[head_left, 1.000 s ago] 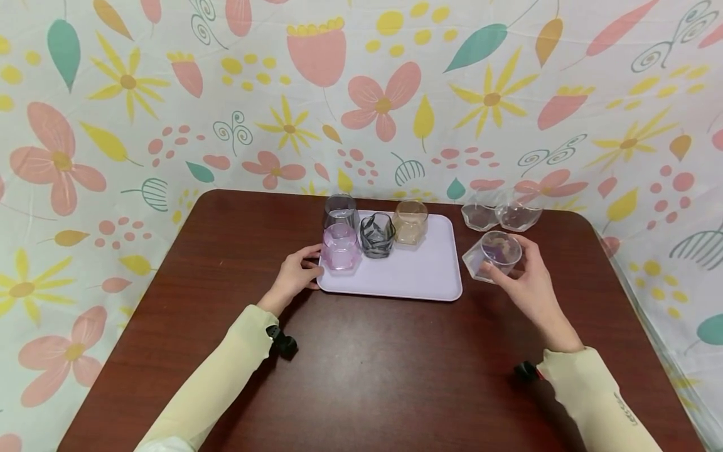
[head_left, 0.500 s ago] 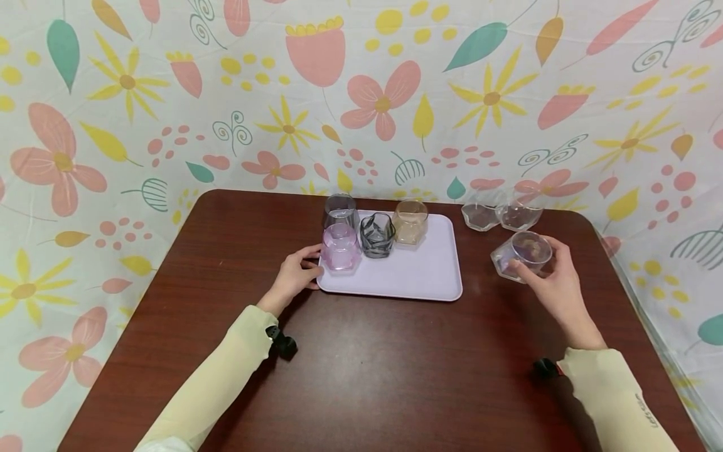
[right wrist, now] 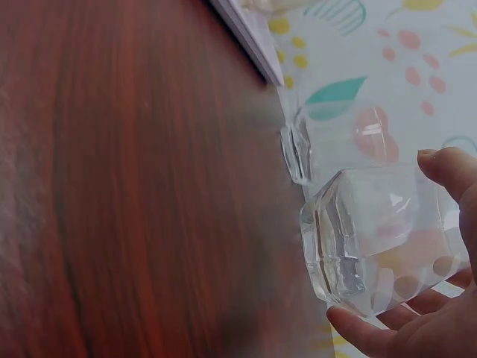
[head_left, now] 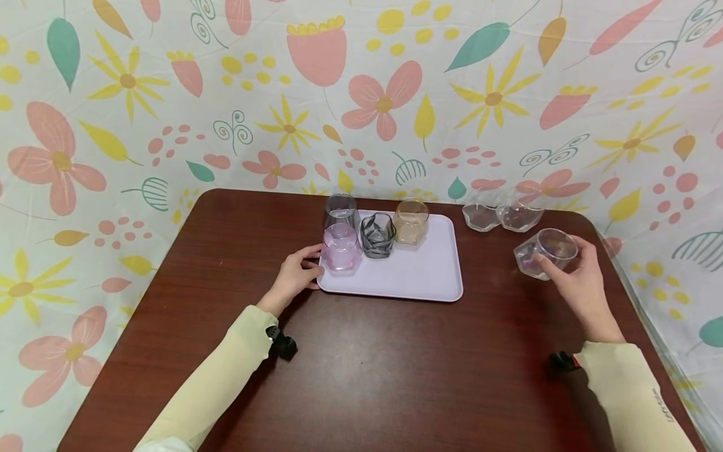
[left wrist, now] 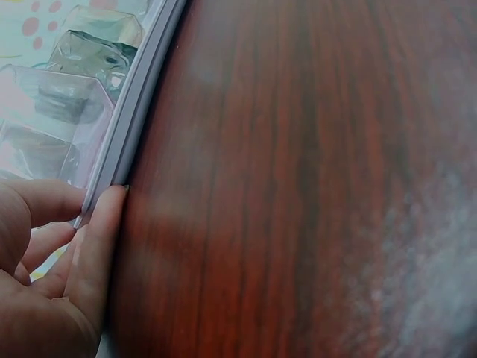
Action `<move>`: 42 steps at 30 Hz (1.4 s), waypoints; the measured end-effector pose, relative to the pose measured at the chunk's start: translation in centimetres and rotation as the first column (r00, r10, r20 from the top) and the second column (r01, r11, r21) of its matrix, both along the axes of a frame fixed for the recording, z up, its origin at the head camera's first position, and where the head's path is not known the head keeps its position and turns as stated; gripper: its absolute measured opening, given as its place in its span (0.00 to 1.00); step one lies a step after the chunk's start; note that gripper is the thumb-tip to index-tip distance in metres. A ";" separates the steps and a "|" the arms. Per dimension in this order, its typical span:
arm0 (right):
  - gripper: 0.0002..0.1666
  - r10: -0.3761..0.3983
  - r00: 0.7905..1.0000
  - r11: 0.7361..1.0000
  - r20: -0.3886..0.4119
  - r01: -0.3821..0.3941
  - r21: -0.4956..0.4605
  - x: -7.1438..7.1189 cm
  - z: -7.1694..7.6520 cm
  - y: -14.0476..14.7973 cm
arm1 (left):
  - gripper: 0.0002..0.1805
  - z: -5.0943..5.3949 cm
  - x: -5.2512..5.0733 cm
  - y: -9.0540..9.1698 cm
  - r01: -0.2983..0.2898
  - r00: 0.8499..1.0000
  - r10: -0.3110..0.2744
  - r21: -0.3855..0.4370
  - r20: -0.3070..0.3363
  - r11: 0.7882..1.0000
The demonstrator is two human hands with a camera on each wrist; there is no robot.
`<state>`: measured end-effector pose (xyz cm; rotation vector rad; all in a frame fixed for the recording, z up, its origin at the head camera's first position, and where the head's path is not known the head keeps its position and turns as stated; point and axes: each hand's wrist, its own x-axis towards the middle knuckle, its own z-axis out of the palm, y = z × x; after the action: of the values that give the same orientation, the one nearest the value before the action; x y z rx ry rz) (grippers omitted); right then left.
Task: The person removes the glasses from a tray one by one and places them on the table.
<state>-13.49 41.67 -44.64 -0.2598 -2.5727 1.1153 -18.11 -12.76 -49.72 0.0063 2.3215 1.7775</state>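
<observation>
"Grips?"
"Left hand (head_left: 294,275) pinched the tray (head_left: 407,279) by its left edge; right hand (head_left: 584,289), well apart, gripped a glass (head_left: 546,245) (clear, tilted)."
"Where was it?"
"Right of the tray, near two more glasses (head_left: 518,218) on the surface (head_left: 361,370)."

Pale yellow sleeves (head_left: 217,373), the right dark-lettered, end near black wrist cameras (head_left: 285,346).

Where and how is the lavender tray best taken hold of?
Probably by both short edges: the left hand from the left, where it pinches the edge, and the right hand from the right, once free of its clear glass. The lavender tray is flat and wide, with glasses bunched leftward, so a one-handed lift might tip it.
</observation>
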 end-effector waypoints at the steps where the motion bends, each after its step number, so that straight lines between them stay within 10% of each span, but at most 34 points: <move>1: 0.45 -0.003 1.000 1.000 0.006 0.003 -0.004 0.0 0.1 0.2 | 0.32 0.0 0.0 0.0 0.000 1.000 0.000 0.000 -0.002 1.000; 42: 0.53 -0.074 0.990 0.997 0.120 0.076 -0.007 -6.7 0.9 7.1 | 0.31 -0.2 0.0 0.1 -0.009 1.000 0.009 -0.008 0.000 1.000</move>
<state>-20.14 48.73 -43.75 -0.4349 -2.6363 1.1200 -18.15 -12.70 -49.89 -0.0064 2.3326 1.7719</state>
